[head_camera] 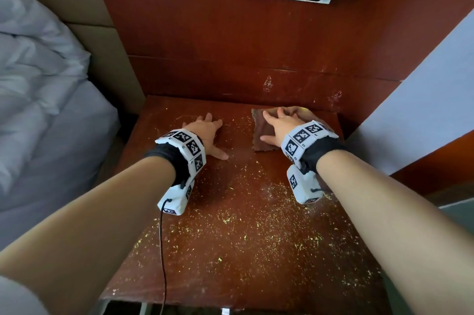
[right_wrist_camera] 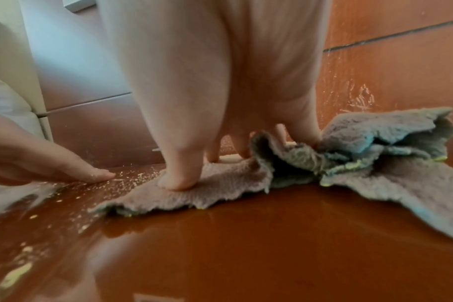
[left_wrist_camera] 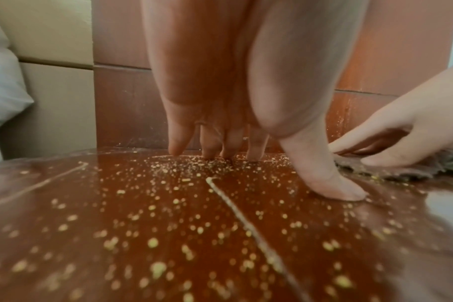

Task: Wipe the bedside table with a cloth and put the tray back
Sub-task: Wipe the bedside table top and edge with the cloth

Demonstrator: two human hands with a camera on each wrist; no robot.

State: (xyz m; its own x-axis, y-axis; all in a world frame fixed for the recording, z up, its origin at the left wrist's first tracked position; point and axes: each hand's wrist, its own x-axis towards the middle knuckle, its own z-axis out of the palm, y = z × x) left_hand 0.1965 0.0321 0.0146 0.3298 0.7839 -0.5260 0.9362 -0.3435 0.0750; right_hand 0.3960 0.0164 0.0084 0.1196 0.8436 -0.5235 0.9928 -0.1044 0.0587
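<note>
Head view: right hand lay flat, fingers straight, pressing cloth at desk far right. Left hand flat on bare wood, fingers spread, holding nothing. Crumbs all over. Tray not in view.

Left wrist view: fingertips touched wood among crumbs.

Right wrist view: cloth bunched under fingers.

Risk: bunched cloth could skip crumbs; a sweep toward the edge could spill them onto bed.
</note>
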